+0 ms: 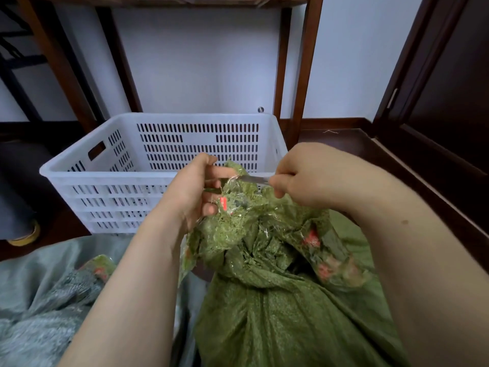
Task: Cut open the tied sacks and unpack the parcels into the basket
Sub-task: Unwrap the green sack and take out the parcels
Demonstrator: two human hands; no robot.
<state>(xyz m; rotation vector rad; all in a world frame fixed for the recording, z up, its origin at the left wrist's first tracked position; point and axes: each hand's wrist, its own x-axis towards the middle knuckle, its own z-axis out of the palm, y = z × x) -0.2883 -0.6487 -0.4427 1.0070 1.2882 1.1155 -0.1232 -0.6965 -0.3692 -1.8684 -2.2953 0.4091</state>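
A green woven sack (277,308) stands in front of me, its neck bunched and wrapped in clear tape with red marks. My left hand (193,192) grips the frayed top of the neck. My right hand (299,176) is closed around a knife, whose metal blade (254,179) points left into the taped bunch near my left fingers. Behind the sack stands a white slotted plastic basket (111,178); no parcels are visible inside it. A grey-green sack (42,298) lies at the lower left. The parcels inside the sacks are hidden.
A dark wooden table's legs (304,75) straddle the basket against a pale wall. A dark wooden door and frame (436,107) stand at the right. A dark shape with a yellow-edged object (26,234) lies on the floor at the left.
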